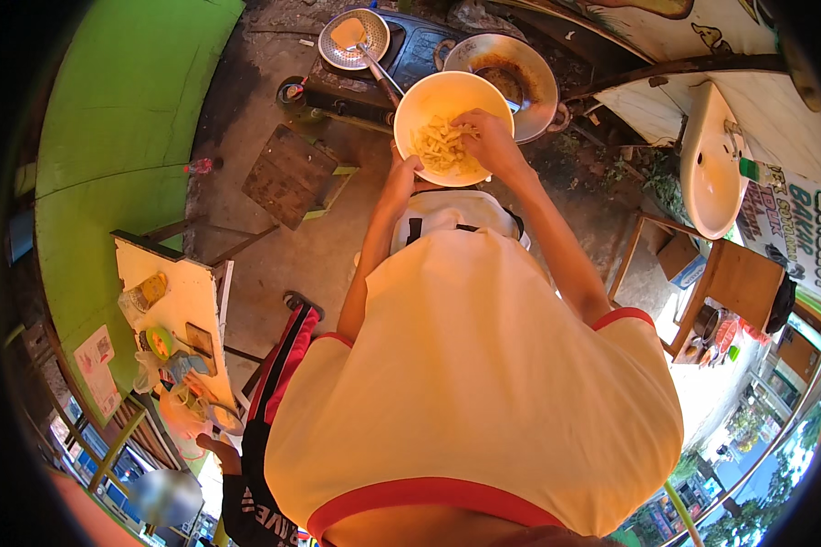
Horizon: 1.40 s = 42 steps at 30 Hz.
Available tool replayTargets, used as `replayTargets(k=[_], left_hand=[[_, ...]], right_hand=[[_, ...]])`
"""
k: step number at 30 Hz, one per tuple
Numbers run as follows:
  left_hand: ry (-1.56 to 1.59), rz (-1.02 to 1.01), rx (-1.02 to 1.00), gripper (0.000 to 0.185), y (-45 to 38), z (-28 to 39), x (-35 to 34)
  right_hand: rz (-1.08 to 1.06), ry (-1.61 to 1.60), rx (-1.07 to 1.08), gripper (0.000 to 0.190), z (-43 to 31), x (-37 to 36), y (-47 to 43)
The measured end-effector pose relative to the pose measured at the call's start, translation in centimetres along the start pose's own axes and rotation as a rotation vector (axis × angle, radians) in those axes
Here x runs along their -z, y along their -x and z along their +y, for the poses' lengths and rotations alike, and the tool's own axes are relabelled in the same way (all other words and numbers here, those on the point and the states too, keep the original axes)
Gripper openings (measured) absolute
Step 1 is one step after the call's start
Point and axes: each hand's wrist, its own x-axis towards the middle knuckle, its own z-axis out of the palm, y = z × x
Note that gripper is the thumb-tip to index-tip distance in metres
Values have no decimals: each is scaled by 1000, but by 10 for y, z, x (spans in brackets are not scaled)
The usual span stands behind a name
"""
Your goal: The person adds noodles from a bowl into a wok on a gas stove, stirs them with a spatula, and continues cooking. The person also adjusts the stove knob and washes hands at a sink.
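A round, pale yellow bowl is held out in front of me, with pale cut strips of food, perhaps potato, heaped inside. My left hand grips its lower left rim, thumb over the edge. Inside the bowl, the bent fingers of my right hand close on some strips at the right of the heap. Behind the bowl, partly covered by it, sits a large metal wok with brown stains. A perforated strainer with a spatula across it rests on the stove's left side.
The gas stove lies beyond the bowl. A wooden stool stands on the floor to the left. Farther left, a table bears a glass jar, bags and food items. A washbasin is at right. Another person's hand is near the table.
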Motion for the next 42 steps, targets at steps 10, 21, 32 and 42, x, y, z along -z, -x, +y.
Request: replayTargets(k=[10, 21, 32, 42], left_hand=[[-51, -50, 5, 64, 8, 3, -5], [-54, 3, 26, 65, 20, -7, -2], [-35, 53, 88, 74, 28, -19, 9], [-22, 80, 72, 71, 26, -26, 5]], right_hand=[[-314, 131, -125, 42, -6, -7, 3], [-139, 385, -111, 43, -44, -33, 29], [-166, 414, -129, 45, -37, -36, 42], [-179, 276, -107, 47, -19, -43, 46]])
